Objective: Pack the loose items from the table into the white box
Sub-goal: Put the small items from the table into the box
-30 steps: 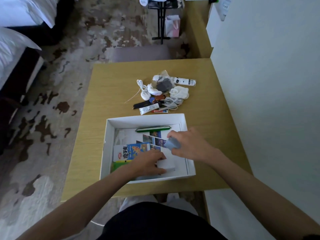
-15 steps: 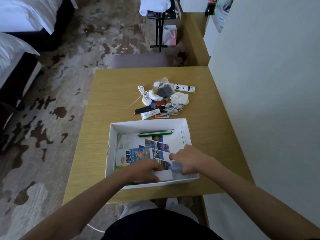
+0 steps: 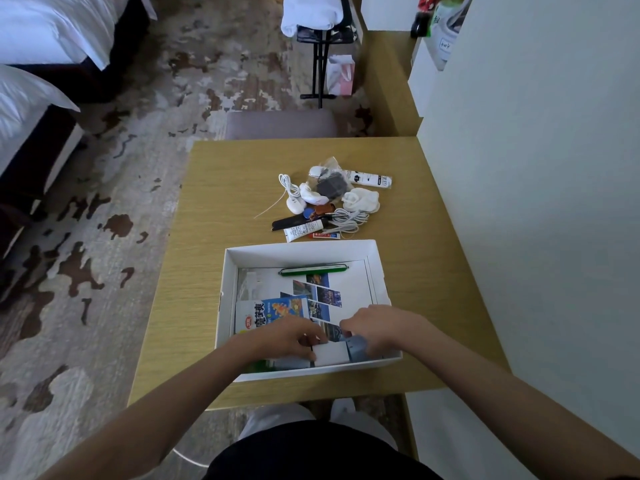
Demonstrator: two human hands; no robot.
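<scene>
White box (image 3: pixel 301 251) sits low in the middle, on the table (image 3: pixel 235 188); inside, left hand (image 3: pixel 291 336) pinches a white block (image 3: pixel 330 353), right hand (image 3: pixel 377 327) curls round a small blue thing (image 3: pixel 356 344); green pen (image 3: pixel 313 270) is packed; the pile (image 3: pixel 360 199) above is not yet.

Well beyond the fingers (image 3: pixel 353 322), past the far edge of the bench (image 3: pixel 225 202), stands a grey stool (image 3: pixel 280 123), farther off a pink bag (image 3: pixel 341 74) beside a black folding rack (image 3: pixel 319 64), and away leftward white-sheeted beds (image 3: pixel 45 29) border the blotched carpet (image 3: pixel 104 237).
</scene>
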